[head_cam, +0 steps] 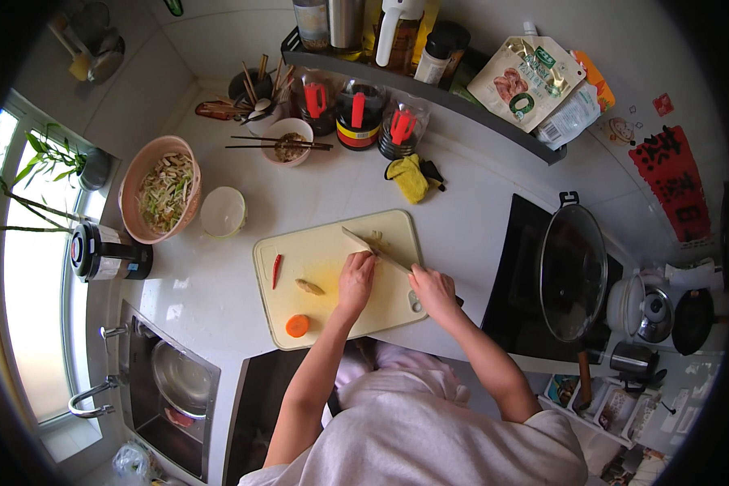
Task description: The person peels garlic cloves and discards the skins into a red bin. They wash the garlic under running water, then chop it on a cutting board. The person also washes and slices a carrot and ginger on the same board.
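Note:
My right hand is closed round the handle of a kitchen knife, whose blade slants across the cutting board. Close beside the blade, my left hand presses with bent fingertips on a small piece of food, mostly hidden beneath them. Pale slices lie beyond the blade. On the left part of the board are a red chili pepper, a piece of ginger root and a cut carrot piece.
A pink basin of shredded vegetables and an empty bowl stand left. Chopsticks lie across another bowl. Beyond the board is a yellow cloth; a lidded pan sits on the cooktop at right. The sink is lower left.

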Demonstrator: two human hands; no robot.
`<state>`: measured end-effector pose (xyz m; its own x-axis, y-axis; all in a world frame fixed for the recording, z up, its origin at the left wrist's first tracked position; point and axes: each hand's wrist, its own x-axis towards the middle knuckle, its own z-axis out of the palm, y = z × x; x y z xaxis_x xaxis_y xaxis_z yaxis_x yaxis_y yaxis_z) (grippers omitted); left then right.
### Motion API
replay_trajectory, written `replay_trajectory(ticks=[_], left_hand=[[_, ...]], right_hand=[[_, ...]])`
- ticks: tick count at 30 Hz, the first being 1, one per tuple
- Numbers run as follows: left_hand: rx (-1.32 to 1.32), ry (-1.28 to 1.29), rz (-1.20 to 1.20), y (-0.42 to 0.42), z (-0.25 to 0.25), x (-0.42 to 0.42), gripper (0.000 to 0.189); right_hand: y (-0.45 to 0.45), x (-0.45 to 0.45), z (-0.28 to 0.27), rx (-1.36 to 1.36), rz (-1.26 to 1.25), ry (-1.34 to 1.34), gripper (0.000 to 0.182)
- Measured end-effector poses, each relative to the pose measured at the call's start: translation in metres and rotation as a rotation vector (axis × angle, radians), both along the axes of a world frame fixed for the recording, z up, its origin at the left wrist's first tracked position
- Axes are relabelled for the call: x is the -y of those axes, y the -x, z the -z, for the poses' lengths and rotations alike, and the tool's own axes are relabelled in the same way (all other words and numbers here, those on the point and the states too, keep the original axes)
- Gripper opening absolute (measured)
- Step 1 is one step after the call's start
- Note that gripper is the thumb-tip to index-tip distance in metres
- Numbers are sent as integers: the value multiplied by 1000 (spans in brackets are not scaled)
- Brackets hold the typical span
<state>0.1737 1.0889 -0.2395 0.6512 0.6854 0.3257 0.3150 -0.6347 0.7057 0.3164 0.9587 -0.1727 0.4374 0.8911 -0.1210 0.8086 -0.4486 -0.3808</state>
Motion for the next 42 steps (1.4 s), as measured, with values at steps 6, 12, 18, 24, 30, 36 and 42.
replay_trajectory(ticks=[6, 12, 18, 24, 30, 36, 42], left_hand=[[-36, -28, -17, 21, -2, 2, 23], [-38, -34, 56, 14, -4, 3, 27], [-52, -32, 60, 23, -4, 3, 28], [-58, -12, 82, 21, -11, 5, 29], [-62, -34, 101, 23, -3, 4, 28], [-50, 28, -161, 55, -23, 1, 26], [-93, 109, -307, 74, -28, -22, 22]], right_hand=[[7, 1, -33, 42, -27, 9, 17], [11, 10, -5, 54, -25, 37, 17], [8, -2, -11, 18, 0, -69, 21], [14, 12, -20, 65, -31, 37, 18], [11, 2, 0, 12, -2, -94, 21], [8, 27, -24, -16, -32, -52, 22], [7, 22, -11, -45, -36, -34, 22]])
